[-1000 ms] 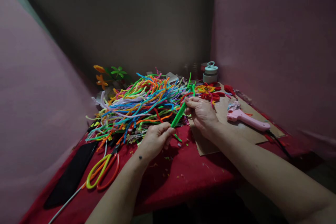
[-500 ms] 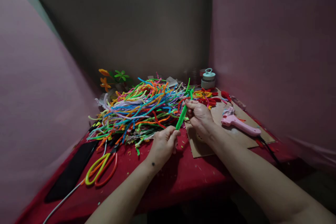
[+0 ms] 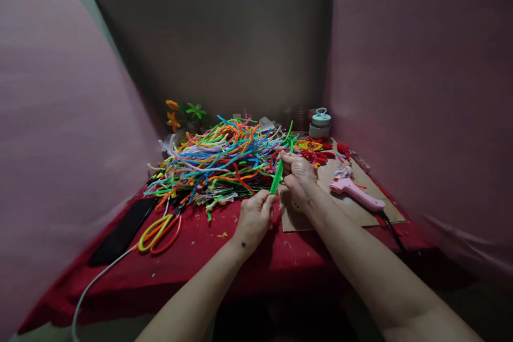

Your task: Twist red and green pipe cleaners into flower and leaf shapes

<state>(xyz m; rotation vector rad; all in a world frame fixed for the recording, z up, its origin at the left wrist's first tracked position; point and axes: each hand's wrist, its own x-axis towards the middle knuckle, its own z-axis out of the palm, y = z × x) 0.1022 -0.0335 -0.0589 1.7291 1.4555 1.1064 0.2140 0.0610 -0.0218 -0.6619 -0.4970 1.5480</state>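
Observation:
Between my two hands stretches a bundle of green pipe cleaners (image 3: 277,177), slanting up to the right. My left hand (image 3: 255,216) pinches its lower end between thumb and fingers. My right hand (image 3: 298,172) is closed on the upper part, and green tips stick out beyond it. Just behind my hands lies a large heap of multicoloured pipe cleaners (image 3: 216,157). The fingertips of both hands are partly hidden.
Yellow-and-red-handled scissors (image 3: 158,232) and a black phone-like slab (image 3: 122,231) lie at the left, near a white cable (image 3: 94,280). At the right, a pink glue gun (image 3: 356,192) rests on a cardboard sheet (image 3: 320,215). Pipe-cleaner flowers (image 3: 173,117) and a light-blue-lidded jar (image 3: 320,123) stand behind.
The camera view has shifted slightly, so the table's left side sits further right. Both hands keep their hold on the green bundle, with little other visible movement.

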